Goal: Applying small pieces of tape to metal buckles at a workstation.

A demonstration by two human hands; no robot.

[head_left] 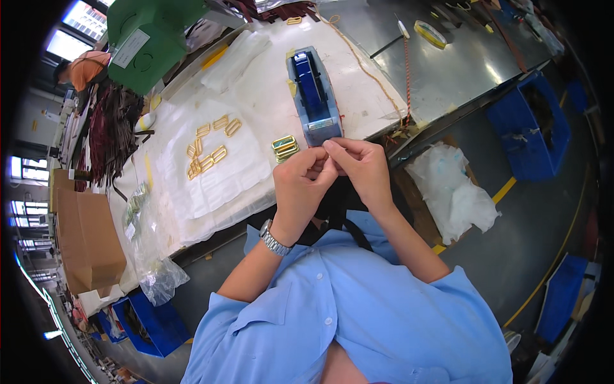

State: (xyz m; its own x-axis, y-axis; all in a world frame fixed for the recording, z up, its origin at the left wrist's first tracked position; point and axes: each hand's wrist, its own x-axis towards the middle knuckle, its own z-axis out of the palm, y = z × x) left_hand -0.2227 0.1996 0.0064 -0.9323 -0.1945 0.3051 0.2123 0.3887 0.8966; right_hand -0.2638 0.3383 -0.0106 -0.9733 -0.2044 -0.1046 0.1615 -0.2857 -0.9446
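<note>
My left hand (299, 182) and my right hand (366, 171) meet at the table's front edge. Both are closed, with thumbs and fingertips pinched together. Whatever lies between the fingertips is too small or hidden to make out. Just beyond them stands a grey-blue tape dispenser (324, 128) holding a roll of blue tape (309, 80). A small stack of gold slide buckles (284, 148) sits beside my left hand, greenish in places. Farther left, several loose gold buckles (209, 161) lie scattered on a white plastic sheet (236, 173).
A green machine housing (144, 45) stands at the far left. Clear plastic bags (153, 237) and a cardboard box (89, 237) are on the left. At right are a metal table (473, 70), a box with white plastic (448, 185) and a blue bin (527, 128). Another person (86, 67) is far left.
</note>
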